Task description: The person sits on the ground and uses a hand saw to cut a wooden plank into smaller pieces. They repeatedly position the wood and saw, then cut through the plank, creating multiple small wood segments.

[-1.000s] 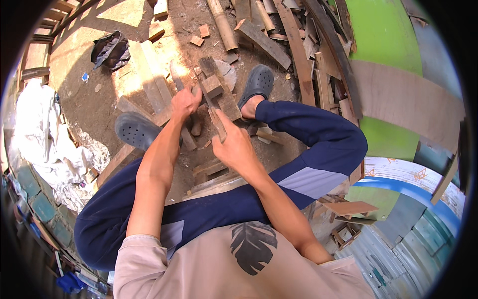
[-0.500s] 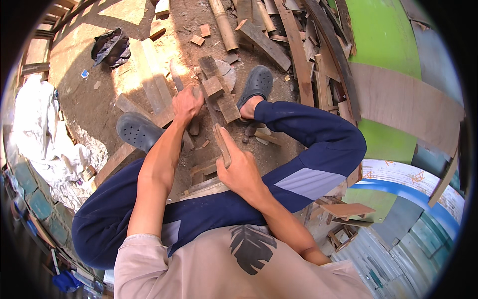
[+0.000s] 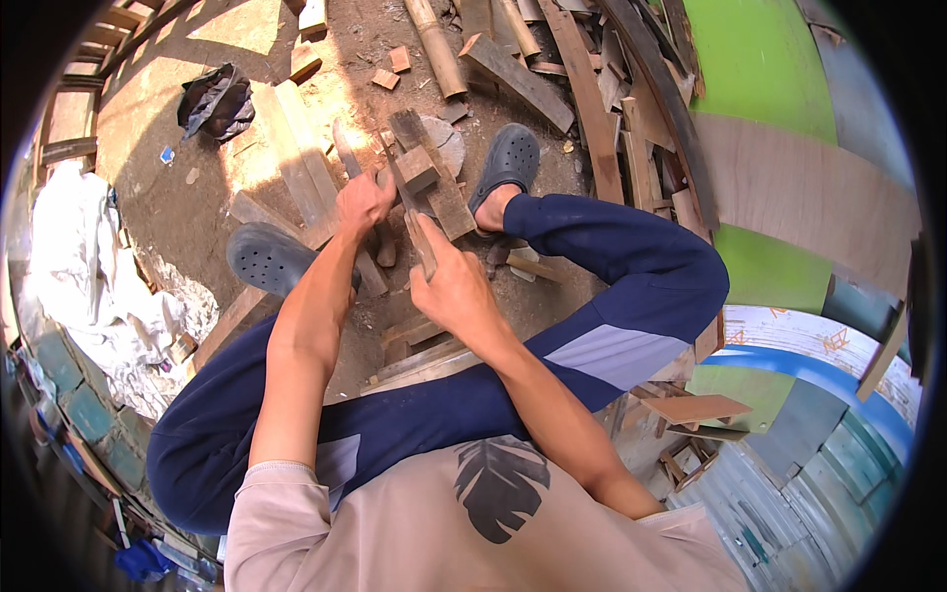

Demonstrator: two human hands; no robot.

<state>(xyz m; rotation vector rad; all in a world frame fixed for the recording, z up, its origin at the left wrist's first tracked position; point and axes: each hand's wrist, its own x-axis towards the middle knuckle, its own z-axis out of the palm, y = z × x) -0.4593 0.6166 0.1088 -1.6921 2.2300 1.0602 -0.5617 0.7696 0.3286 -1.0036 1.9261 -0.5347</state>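
Right hand (image 3: 459, 298) closed round wooden handle (image 3: 423, 243). Left hand (image 3: 365, 201) curled, left of wood block (image 3: 416, 170); cannot tell what it pinches.

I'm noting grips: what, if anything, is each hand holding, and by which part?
Right hand: a long-bladed tool, by its wooden handle. Left hand: curled beside the wood block; its hold cannot be told.

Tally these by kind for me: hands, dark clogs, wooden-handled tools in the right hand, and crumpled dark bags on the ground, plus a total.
Hands: 2, left hand and right hand
Clogs: 2, left clog and right clog
Wooden-handled tool: 1
Crumpled dark bag: 1
Total: 6
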